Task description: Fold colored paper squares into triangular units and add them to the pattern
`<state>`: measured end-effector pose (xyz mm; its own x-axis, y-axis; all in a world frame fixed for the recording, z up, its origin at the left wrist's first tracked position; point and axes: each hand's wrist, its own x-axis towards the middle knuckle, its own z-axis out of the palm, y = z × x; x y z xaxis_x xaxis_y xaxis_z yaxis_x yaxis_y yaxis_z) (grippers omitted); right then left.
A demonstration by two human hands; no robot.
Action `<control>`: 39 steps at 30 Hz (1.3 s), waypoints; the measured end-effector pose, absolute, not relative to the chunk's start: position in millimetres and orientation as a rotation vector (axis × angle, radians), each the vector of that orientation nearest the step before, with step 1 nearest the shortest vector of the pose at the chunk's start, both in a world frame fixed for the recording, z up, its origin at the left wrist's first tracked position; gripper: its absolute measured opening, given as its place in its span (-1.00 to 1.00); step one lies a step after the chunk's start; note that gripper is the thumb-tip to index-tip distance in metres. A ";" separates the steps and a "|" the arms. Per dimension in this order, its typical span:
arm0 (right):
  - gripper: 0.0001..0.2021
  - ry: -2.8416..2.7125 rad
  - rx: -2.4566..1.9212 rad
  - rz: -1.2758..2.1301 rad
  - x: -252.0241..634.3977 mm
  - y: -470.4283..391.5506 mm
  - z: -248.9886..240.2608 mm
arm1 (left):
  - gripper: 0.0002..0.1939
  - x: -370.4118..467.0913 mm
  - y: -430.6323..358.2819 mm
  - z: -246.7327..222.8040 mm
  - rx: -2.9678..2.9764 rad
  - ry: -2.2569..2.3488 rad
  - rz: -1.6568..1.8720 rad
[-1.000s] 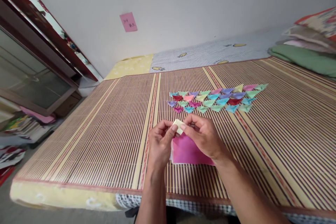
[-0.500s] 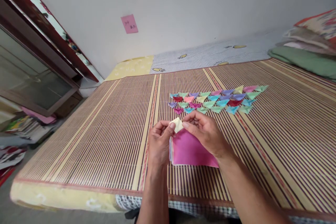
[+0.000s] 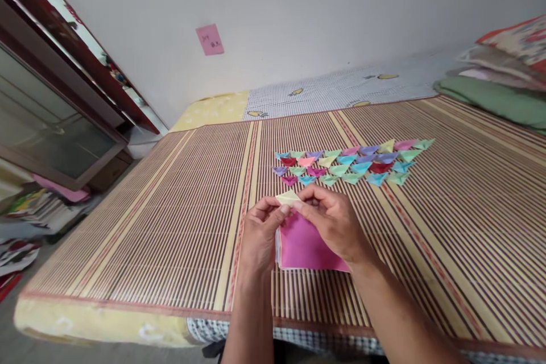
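Note:
A small pale yellow folded paper (image 3: pixel 288 197) is pinched between my two hands, its pointed top facing away from me. My left hand (image 3: pixel 261 233) grips its left side with thumb and fingers. On the other side, my right hand (image 3: pixel 335 222) has thumb and forefinger closed on the right part. Below them lies a stack of square paper with a magenta sheet (image 3: pixel 311 247) on top, partly covered by my right hand. Just beyond my fingers, several folded paper pieces (image 3: pixel 339 169) in many colours are laid out in rows.
A striped bamboo mat (image 3: pixel 170 222) covers the bed. Folded bedding (image 3: pixel 495 99) is piled at the back right. A pink note (image 3: pixel 210 40) is stuck on the wall. To the left stand a glass-fronted cabinet (image 3: pixel 51 114) and a pile of books (image 3: pixel 40 210).
The yellow paper has gone from a diamond-like outline to a flatter triangle as its lower part folds up under my thumbs. My right hand has shifted slightly left.

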<state>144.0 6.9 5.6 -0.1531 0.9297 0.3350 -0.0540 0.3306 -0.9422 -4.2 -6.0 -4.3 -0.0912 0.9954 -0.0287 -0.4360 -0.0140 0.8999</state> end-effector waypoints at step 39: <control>-0.93 -1.480 -0.767 0.815 136.8 4.4 2.1 | -0.91 -7.7 -12.0 4.8 1.024 0.964 1.657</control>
<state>136.8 4.4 2.1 -0.0621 0.8437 0.5332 0.0005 0.5343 -0.8453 -7.7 -12.0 4.8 -0.2189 0.9556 0.1974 -0.3007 -0.2586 0.9180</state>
